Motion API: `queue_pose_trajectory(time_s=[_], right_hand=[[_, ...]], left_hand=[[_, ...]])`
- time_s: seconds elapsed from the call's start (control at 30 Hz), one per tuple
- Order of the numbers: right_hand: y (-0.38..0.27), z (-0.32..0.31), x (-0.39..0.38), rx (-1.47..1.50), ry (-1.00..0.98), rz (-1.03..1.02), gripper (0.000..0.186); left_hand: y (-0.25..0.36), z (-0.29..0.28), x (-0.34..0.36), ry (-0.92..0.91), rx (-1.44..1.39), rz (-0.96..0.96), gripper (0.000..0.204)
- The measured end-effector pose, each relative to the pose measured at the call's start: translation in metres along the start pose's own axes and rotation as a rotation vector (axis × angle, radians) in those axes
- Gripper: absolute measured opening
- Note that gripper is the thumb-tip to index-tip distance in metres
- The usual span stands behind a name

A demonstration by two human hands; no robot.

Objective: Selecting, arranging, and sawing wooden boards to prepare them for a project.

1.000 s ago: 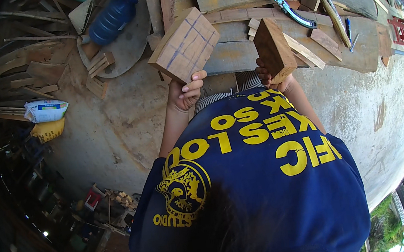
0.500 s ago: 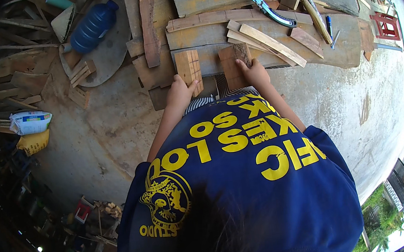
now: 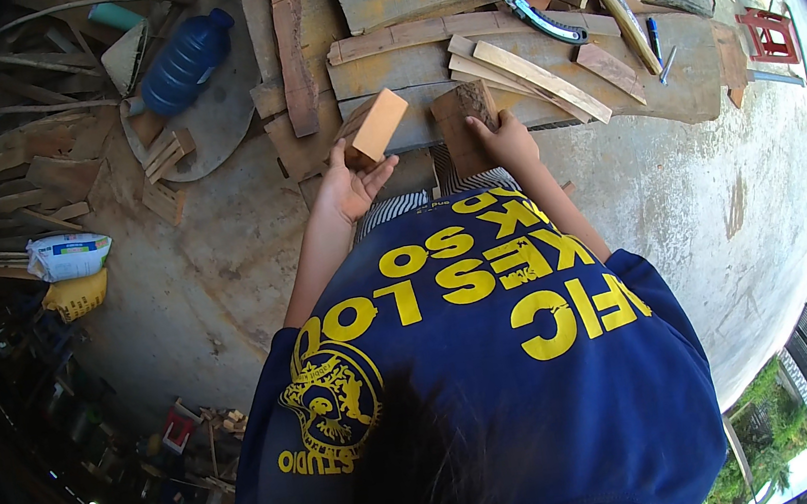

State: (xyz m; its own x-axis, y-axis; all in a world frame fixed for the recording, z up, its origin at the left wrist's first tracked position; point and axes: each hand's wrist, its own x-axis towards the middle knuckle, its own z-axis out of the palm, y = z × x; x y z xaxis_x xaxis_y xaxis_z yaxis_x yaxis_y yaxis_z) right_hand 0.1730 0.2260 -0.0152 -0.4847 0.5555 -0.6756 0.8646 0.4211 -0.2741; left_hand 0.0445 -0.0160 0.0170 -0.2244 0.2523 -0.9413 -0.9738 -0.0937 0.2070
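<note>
My left fingers (image 3: 381, 173), loosely curled, hold a tilted wooden block (image 3: 380, 128) by the plank surface (image 3: 668, 107). My right fingers (image 3: 483, 128) close around a darker block (image 3: 457, 128) nearby.

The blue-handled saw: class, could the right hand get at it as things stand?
Probably not: the right hand grips a wooden block, though the blue-handled saw lies uncovered past the pale strips.

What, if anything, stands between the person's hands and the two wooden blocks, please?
Nothing visible does: the left hand holds the left block directly, and the right hand grips the right block.
</note>
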Motion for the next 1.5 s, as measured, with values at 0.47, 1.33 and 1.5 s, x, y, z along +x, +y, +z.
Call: queue_pose_trajectory(time_s=[0.47,1.33,1.5], right_hand=[[-0.006,0.005,-0.012,0.118,0.158,-0.219,0.054],[0.006,0.005,0.010,0.383,0.116,-0.267,0.066],[0.008,-0.008,0.006,1.315,-0.403,-0.093,0.050]], left_hand=[[0.027,0.066,0.043,-0.171,-0.804,-0.100,0.059],[0.001,0.035,0.056,0.677,1.792,1.554,0.076],[-0.013,0.035,0.056,0.398,1.493,0.806,0.075]])
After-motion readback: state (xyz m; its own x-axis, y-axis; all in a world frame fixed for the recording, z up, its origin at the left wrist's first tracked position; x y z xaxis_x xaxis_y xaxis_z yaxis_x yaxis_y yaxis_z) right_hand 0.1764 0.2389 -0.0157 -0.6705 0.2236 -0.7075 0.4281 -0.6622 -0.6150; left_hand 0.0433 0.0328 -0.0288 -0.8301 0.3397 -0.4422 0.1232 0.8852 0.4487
